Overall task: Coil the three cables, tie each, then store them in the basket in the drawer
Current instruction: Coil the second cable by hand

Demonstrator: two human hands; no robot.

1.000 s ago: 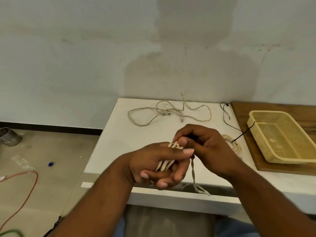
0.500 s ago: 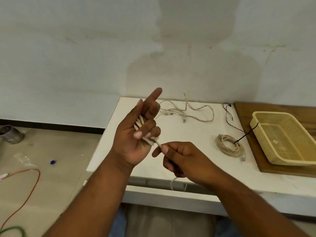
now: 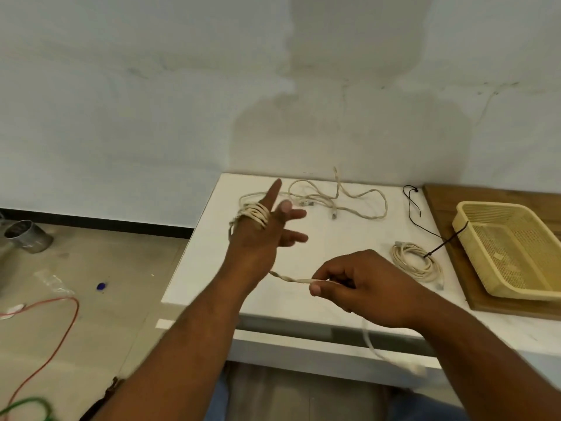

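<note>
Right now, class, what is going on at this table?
A person is coiling a beige cable. Several loops sit around the raised left hand, and the right hand pinches the free length, whose tail hangs over the white table edge. A second cable lies already coiled by a black tie. A third cable lies loose at the back. The yellow basket sits on a wooden board.

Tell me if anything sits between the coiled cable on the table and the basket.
Only the thin black tie. It runs from the coiled cable up to the basket's near left corner, crossing the gap. Otherwise the white table and the board's edge between them look bare.
</note>
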